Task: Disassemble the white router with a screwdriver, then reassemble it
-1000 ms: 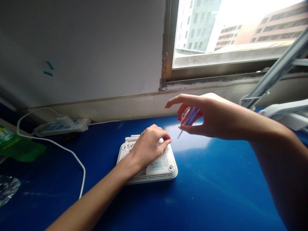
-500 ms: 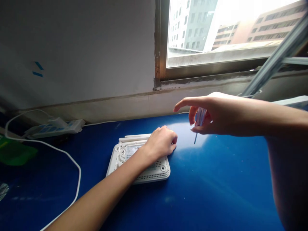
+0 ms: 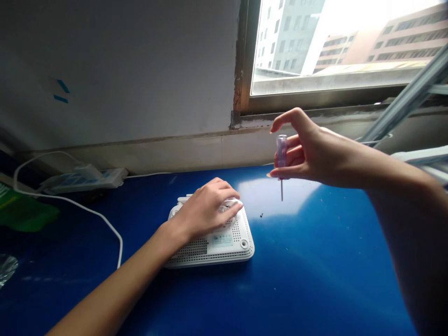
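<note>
I look down on a blue tabletop (image 3: 315, 280); the white router (image 3: 227, 253) lies on it underside up, beneath my left hand (image 3: 206, 205), whose fingers rest loosely spread on the casing; my right hand (image 3: 310, 156), raised well to the right of the left, holds a translucent-handled screwdriver (image 3: 281, 151) between thumb and curled fingers, shaft pointing down; a tiny dark piece (image 3: 261, 215), perhaps a screw, lies below and left of that hand; I judge this a screw-handling step, tip in mid-air; the next move calls for a steady left hand and an upright shaft.
</note>
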A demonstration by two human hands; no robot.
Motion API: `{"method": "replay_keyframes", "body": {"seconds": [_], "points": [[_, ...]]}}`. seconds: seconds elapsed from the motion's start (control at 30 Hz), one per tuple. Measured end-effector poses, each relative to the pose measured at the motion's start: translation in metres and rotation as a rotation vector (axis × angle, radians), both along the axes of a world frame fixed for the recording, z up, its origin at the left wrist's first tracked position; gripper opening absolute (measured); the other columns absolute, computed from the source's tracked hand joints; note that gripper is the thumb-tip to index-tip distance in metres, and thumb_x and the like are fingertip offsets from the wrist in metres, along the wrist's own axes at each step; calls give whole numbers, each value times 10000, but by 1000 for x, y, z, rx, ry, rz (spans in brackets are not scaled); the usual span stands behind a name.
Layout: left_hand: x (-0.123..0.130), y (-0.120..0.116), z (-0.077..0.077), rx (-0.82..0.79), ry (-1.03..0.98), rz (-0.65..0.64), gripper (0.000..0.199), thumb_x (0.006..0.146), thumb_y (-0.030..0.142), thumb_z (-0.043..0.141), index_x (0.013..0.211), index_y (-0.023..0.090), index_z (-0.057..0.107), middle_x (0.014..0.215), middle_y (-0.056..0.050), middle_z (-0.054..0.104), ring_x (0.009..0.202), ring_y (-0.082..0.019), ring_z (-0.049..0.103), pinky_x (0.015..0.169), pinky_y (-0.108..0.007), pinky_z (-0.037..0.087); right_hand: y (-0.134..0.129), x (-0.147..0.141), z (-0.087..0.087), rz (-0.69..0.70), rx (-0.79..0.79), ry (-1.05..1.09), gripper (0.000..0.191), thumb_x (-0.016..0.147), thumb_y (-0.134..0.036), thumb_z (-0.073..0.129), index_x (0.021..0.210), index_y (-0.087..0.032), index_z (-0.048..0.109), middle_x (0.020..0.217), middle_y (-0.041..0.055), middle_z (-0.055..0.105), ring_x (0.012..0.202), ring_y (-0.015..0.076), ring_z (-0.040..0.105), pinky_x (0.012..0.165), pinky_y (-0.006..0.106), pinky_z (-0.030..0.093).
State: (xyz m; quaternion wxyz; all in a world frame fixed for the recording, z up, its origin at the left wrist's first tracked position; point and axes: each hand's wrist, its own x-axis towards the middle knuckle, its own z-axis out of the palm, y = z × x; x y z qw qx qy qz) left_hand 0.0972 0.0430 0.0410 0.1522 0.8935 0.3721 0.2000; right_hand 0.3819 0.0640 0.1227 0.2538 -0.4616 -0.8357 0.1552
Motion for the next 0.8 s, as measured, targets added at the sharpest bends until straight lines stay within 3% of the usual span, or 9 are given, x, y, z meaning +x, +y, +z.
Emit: {"method": "replay_keyframes", "body": {"seconds": [0.1, 0.17, 0.27, 0.33, 0.5, 0.8], "points": [[-28, -17, 0, -11, 22, -29, 344, 1054, 406, 688, 1343, 231, 758, 1369, -109, 735, 1273, -287, 670, 1083, -453, 575, 0, -20, -4, -13, -10, 144, 696, 857, -399, 863, 1369, -270, 409, 848, 25, 767, 735, 257, 787, 599, 333, 650], [-42, -29, -2, 1, 80, -32, 519, 987, 499, 764, 1441, 257, 697, 1517, -118, 655, 1374, -336, 614, 1140, -528, 540, -1, -34, -11, -9, -14, 250, 679, 866, -376, 866, 1376, -255, 435, 890, 45, 793, 807, 272, 805, 687, 375, 673], [-54, -41, -9, 7, 122, -41, 819, 821, 663, 876, 1508, 285, 640, 1621, -120, 576, 1478, -395, 527, 1197, -607, 485, -9, -50, -31, 24, 23, 392, 690, 841, -359, 913, 1387, -224, 513, 934, 61, 817, 896, 287, 823, 823, 421, 693], [-58, -45, -13, 12, 137, -40, 919, 767, 688, 904, 1542, 290, 612, 1657, -122, 544, 1508, -412, 499, 1210, -637, 465, -20, -57, -48, 56, 14, 558, 681, 847, -338, 921, 1398, -238, 532, 940, 45, 829, 892, 280, 832, 820, 412, 707], [-61, -47, -18, 13, 165, 21, 953, 780, 716, 877, 1583, 293, 586, 1681, -110, 526, 1521, -418, 496, 1239, -673, 418, -51, -68, -82, 46, 39, 778, 666, 816, -181, 944, 1335, -321, 551, 948, -11, 826, 864, 251, 832, 780, 384, 729], [-59, -51, -24, 64, 148, 99, 936, 772, 751, 865, 1564, 320, 615, 1666, -98, 545, 1521, -418, 514, 1257, -706, 386, -63, -77, -93, 110, 154, 587, 636, 890, -188, 885, 1396, -327, 524, 924, -24, 796, 783, 217, 800, 759, 388, 713]]}}
